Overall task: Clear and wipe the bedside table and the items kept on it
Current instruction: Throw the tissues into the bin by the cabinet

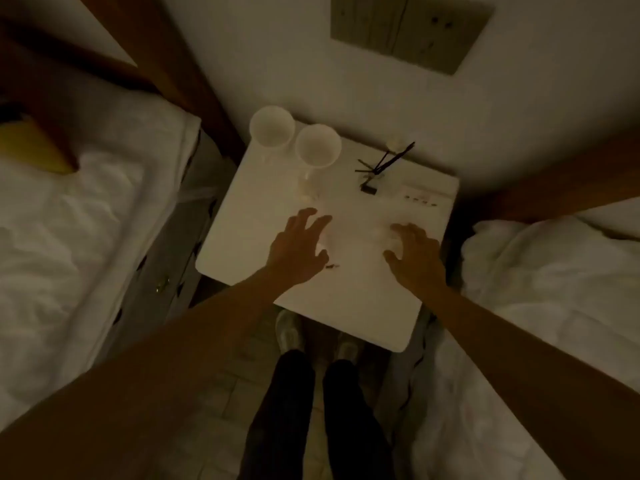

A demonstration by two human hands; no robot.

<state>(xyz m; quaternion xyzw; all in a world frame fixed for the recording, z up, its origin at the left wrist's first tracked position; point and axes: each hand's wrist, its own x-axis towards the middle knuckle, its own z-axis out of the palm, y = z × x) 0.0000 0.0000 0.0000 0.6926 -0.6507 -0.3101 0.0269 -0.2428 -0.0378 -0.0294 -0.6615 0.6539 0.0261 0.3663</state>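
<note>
A: What is sitting closest to the camera?

B: The two bare forearms are reaching in from the bottom corners, with dark trouser legs (311, 410) and pale shoes (290, 330) standing on the floor between them.

A: And the hands?

B: The left hand (299, 249) is hovering over the middle of the white table (242, 251), its fingers (313, 221) spreading wide and gripping nothing. The right hand (414, 252) is lying to its right, fingers loosely bent over something pale and blurry; I cannot tell whether it is holding that.

A: What is staying on the table?

B: Two white cups (294, 138) are standing side by side at the far left corner. A reed diffuser (384, 164) is sitting near the wall, and a small card (420, 197) is lying at the far right. A bed (69, 220) is flanking each side.
</note>
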